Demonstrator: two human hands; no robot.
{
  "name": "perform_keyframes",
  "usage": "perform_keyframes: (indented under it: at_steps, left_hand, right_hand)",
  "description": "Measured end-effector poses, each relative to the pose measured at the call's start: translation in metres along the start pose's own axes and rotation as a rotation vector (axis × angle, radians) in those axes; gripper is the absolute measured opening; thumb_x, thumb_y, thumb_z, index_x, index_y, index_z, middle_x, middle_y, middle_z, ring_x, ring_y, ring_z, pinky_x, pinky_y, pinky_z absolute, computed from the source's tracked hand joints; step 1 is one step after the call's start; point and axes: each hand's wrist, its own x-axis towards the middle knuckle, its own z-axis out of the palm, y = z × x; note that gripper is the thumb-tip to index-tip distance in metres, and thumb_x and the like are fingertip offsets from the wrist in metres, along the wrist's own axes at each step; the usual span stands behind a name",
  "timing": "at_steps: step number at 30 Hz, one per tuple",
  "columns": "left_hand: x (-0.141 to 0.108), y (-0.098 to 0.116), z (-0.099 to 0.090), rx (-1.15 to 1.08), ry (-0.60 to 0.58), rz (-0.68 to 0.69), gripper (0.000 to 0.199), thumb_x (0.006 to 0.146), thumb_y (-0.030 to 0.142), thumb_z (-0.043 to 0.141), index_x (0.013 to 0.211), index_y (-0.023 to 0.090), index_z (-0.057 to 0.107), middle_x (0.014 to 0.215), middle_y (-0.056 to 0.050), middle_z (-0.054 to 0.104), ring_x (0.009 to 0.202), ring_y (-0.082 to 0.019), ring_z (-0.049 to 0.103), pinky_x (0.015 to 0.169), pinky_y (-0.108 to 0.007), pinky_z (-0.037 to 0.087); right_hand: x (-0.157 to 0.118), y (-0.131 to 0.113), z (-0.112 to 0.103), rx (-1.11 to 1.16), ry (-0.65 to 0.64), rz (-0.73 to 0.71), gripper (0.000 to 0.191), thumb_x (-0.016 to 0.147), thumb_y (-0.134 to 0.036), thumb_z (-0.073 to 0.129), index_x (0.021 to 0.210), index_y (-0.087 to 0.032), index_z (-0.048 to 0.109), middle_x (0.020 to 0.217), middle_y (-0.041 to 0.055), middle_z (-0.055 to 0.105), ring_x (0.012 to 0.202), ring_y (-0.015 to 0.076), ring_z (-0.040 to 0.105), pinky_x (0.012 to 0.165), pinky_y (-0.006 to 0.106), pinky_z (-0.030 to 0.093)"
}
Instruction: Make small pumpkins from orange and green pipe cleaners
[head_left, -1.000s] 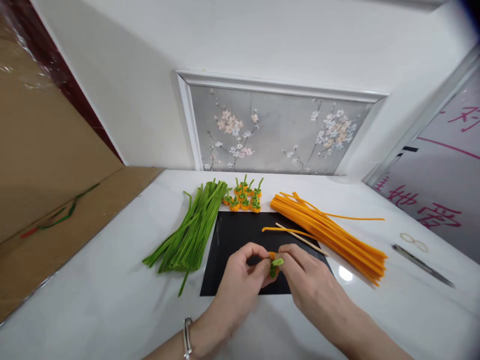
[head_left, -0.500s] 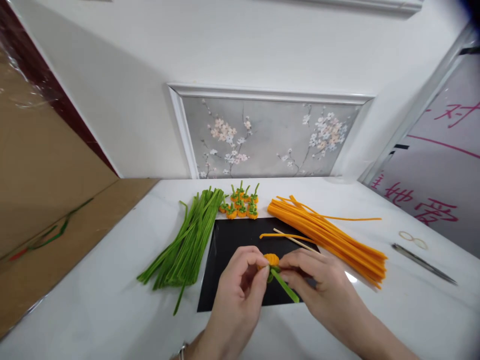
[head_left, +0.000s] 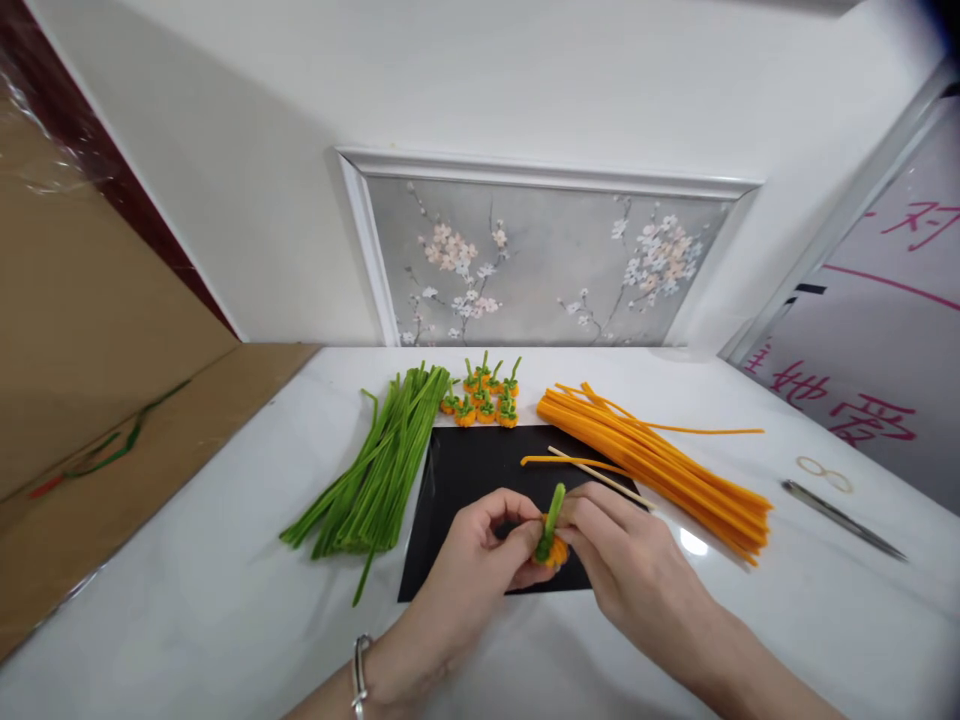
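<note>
Between my hands, above the black mat, is a small orange pipe-cleaner pumpkin with a green stem pointing up. My left hand pinches its left side with thumb and fingers. From the right, my right hand has its thumb and fingertips closed on the pumpkin near the stem base. The fingers hide part of its edges. Several finished-looking pumpkins of the same kind stand grouped behind the mat.
Green pipe cleaners lie bundled at left, orange pipe cleaners at right. A thin wooden stick and one bent orange strand cross the mat. Tweezers and rubber bands lie far right. Cardboard stands at left.
The pumpkin has turned in my fingers: its stem pointed down toward me and now stands upright. My left wrist has shifted, showing more of the bracelet. The view has tilted slightly.
</note>
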Motion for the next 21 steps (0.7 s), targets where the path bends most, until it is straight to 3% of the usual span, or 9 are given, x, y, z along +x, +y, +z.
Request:
perform_keyframes:
  at_steps: [7, 12, 15, 18, 21]
  left_hand:
    - [-0.006, 0.009, 0.0, -0.16, -0.06, -0.124, 0.022, 0.067, 0.024, 0.079, 0.073, 0.013, 0.06, 0.064, 0.002, 0.058, 0.056, -0.007, 0.055, 0.056, -0.017, 0.054]
    - [-0.006, 0.009, -0.004, -0.128, -0.053, -0.076, 0.023, 0.068, 0.025, 0.08, 0.076, 0.012, 0.063, 0.069, 0.001, 0.06, 0.063, -0.008, 0.057, 0.065, -0.022, 0.057]
    - [-0.004, 0.007, -0.008, -0.073, -0.026, 0.025, 0.022, 0.072, 0.027, 0.078, 0.077, 0.012, 0.062, 0.074, 0.0, 0.063, 0.069, -0.01, 0.061, 0.074, -0.027, 0.058]
    - [-0.003, 0.005, -0.011, -0.018, -0.012, 0.126, 0.019, 0.077, 0.028, 0.073, 0.081, 0.014, 0.062, 0.08, -0.001, 0.066, 0.074, -0.011, 0.063, 0.079, -0.029, 0.056]
    - [-0.002, 0.002, -0.013, 0.124, 0.033, 0.277, 0.011, 0.082, 0.026, 0.067, 0.083, 0.016, 0.061, 0.082, 0.0, 0.063, 0.071, -0.01, 0.061, 0.073, -0.024, 0.054]
  right_hand:
    - [0.003, 0.006, -0.019, -0.24, 0.029, -0.535, 0.031, 0.099, -0.01, 0.034, 0.096, -0.014, 0.065, 0.093, 0.0085, 0.072, 0.091, 0.0202, 0.062, 0.073, 0.035, 0.046]
    - [0.005, 0.015, -0.018, -0.214, 0.113, -0.611, 0.029, 0.099, -0.011, 0.038, 0.095, -0.015, 0.067, 0.091, 0.0064, 0.074, 0.089, 0.0195, 0.064, 0.073, 0.035, 0.048]
    - [0.003, 0.021, -0.011, -0.002, 0.13, -0.432, 0.021, 0.096, -0.012, 0.046, 0.103, -0.017, 0.065, 0.097, 0.0082, 0.072, 0.091, 0.0196, 0.065, 0.076, 0.033, 0.052]
    - [0.001, 0.019, -0.006, 0.297, 0.127, -0.054, 0.011, 0.092, -0.016, 0.054, 0.095, -0.019, 0.064, 0.084, 0.0058, 0.069, 0.073, 0.0158, 0.065, 0.066, 0.027, 0.054]
    - [0.001, 0.01, -0.004, 0.6, -0.027, 0.322, 0.015, 0.094, -0.029, 0.052, 0.088, -0.019, 0.062, 0.063, -0.0003, 0.061, 0.052, 0.0113, 0.058, 0.049, 0.021, 0.05]
